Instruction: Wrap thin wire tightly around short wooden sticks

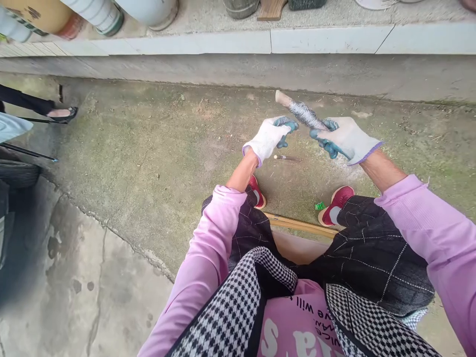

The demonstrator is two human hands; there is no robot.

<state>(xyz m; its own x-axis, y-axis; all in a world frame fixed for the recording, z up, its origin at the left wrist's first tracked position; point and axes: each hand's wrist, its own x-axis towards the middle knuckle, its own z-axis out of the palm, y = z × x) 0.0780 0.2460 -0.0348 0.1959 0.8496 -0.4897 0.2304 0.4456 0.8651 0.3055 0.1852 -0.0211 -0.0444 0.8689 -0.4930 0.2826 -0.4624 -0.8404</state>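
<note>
Both my hands wear white gloves with blue-green fingers. My right hand (344, 139) is closed round the lower end of a short wooden stick (303, 113) whose middle is wrapped in grey thread or wire. The stick's bare end points up and to the left. My left hand (271, 136) pinches at the wrapped part from the left, fingers bent together. Both hands are held out in front of my knees, above the concrete ground.
A small stick or brush (287, 157) lies on the ground below my hands. A long wooden pole (301, 225) crosses between my red shoes, and a green scrap (320, 205) lies beside the right shoe. Another person's foot in a black shoe (63, 114) is at far left. Pots (100, 15) line the raised ledge.
</note>
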